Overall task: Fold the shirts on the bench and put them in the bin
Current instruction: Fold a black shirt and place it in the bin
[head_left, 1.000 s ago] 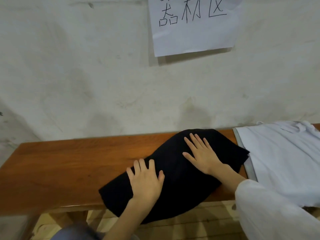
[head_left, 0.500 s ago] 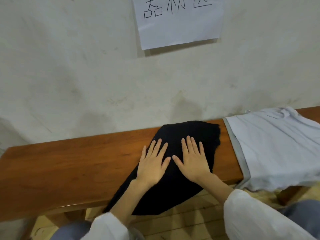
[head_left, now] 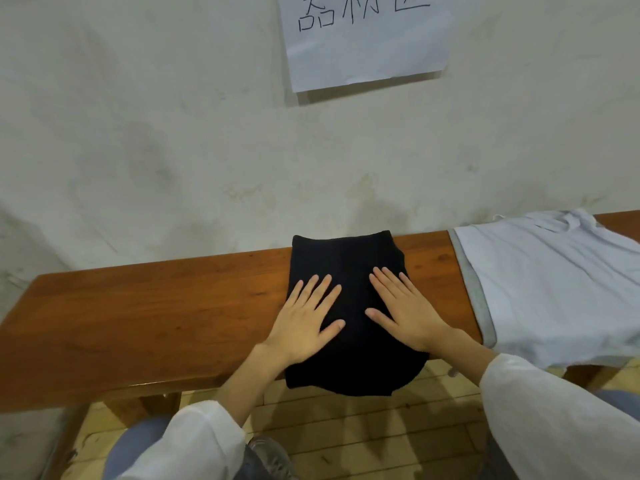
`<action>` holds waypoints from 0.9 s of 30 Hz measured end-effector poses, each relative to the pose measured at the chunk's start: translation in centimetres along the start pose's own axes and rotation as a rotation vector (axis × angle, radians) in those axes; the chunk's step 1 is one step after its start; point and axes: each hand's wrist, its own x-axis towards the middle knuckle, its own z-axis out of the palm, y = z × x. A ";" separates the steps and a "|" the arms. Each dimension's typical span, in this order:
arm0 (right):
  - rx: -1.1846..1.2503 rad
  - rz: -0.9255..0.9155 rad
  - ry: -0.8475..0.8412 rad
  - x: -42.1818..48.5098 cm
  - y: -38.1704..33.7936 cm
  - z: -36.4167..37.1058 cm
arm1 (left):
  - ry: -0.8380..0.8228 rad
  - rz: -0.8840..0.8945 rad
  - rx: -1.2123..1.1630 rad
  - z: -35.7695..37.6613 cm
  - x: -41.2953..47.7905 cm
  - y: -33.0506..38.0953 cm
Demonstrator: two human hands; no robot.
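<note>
Both hands press flat on a folded black cloth shirt (head_left: 349, 265) lying on the long brown wooden bench (head_left: 156, 313).

The left hand (head_left: 304, 320) and the right hand (head_left: 405, 313) lie side by side on the shirt, fingers straight and slightly spread, thumbs pointing toward each other. Past the fingertips, the shirt's far edge reaches the pale plastered wall (head_left: 207, 168); its near edge hangs over the bench front below the wrists. Right of the right hand's fingers, apart from the black shirt, a flat white cotton shirt with a grey hem (head_left: 554, 289) is spread on the bench.
</note>
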 end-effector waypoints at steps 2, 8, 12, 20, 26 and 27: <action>-0.026 -0.032 -0.014 -0.4 0.2 0.3 | 0.002 -0.040 -0.013 0.1 -0.8 0.8; -0.107 -0.155 -0.037 -2.6 -0.6 0.6 | -0.025 -0.090 -0.027 0.2 -3.9 2.3; -0.209 -0.145 -0.070 -4.1 -1.2 0.8 | -0.070 -0.033 0.028 0.1 -4.8 2.1; -0.255 -0.063 -0.066 -5.4 -2.5 1.1 | -0.094 -0.070 0.127 -0.6 -5.7 3.5; 0.111 -0.045 -0.193 -5.5 -3.0 -3.2 | -0.195 -0.048 -0.049 -4.5 -5.9 3.6; 0.180 -0.027 -0.216 -5.6 -3.1 -4.3 | -0.238 -0.047 -0.162 -5.4 -6.0 3.3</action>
